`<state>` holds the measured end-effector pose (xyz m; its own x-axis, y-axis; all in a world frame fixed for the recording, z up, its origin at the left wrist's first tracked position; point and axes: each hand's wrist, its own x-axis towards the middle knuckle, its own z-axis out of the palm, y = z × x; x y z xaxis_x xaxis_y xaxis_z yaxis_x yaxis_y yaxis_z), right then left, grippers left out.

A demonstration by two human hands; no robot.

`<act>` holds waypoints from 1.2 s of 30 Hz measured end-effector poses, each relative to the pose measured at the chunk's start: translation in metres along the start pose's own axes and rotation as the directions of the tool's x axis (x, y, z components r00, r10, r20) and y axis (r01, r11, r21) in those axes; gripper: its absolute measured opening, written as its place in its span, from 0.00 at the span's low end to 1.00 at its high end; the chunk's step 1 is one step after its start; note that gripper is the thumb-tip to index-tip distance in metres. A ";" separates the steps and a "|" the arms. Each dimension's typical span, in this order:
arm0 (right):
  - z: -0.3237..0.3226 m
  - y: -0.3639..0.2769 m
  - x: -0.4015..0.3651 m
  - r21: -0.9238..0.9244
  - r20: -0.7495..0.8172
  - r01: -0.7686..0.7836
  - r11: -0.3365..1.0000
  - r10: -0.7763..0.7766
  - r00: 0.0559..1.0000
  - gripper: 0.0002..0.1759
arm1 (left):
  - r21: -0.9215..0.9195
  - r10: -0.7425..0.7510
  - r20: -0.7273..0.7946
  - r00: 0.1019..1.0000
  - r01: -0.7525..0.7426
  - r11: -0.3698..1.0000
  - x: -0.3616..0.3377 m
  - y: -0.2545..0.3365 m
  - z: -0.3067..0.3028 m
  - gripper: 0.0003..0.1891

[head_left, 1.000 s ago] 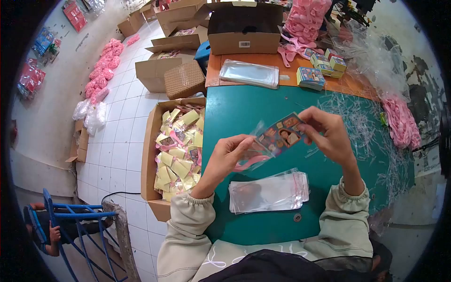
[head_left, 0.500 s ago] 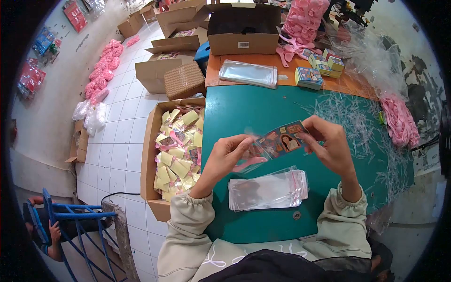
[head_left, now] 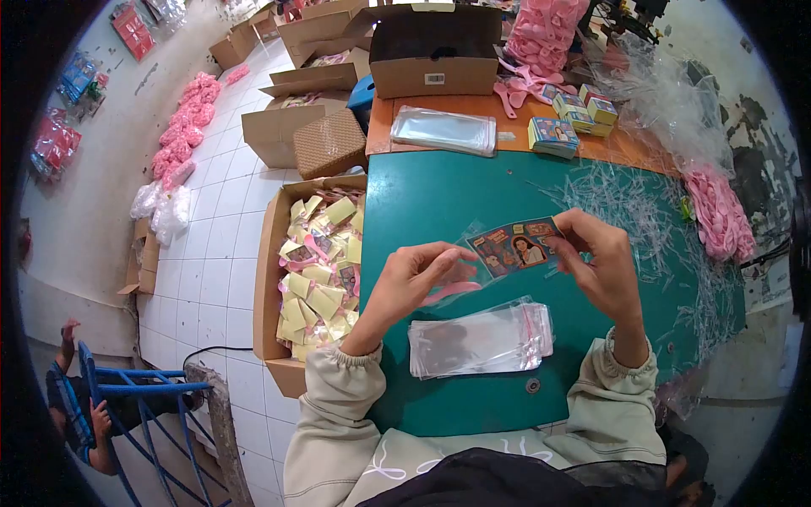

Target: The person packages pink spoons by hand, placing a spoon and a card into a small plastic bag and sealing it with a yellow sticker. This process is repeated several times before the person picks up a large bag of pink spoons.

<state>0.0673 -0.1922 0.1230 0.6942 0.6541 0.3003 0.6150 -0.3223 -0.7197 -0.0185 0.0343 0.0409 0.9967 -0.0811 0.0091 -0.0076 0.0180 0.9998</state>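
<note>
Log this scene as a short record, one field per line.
Left hand: left hand pinches a clear bag with a pink utensil in it
Right hand: right hand grips a printed card by one end
Card position: far end at the bag; how far inside, cannot tell
Nearest stack: clear sleeves on the green tabletop
Beside tabletop: open carton holding yellow-backed packs

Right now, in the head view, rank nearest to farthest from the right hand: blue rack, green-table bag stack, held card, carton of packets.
1. Held card, in the right hand.
2. Bag stack, front of green table.
3. Carton of packets, left of table.
4. Blue rack, far left.
</note>
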 end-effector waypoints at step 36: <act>0.003 0.027 0.007 0.203 0.522 -0.210 0.957 0.076 0.850 0.06 | 0.434 0.059 0.011 0.998 -0.058 0.899 0.002 0.015 0.020 0.12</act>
<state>0.0873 -0.1946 0.1042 0.4414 0.8884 -0.1262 0.3668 -0.3070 -0.8782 -0.0185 0.0148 0.0563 0.9935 -0.0912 0.0686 -0.1003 -0.4116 0.9058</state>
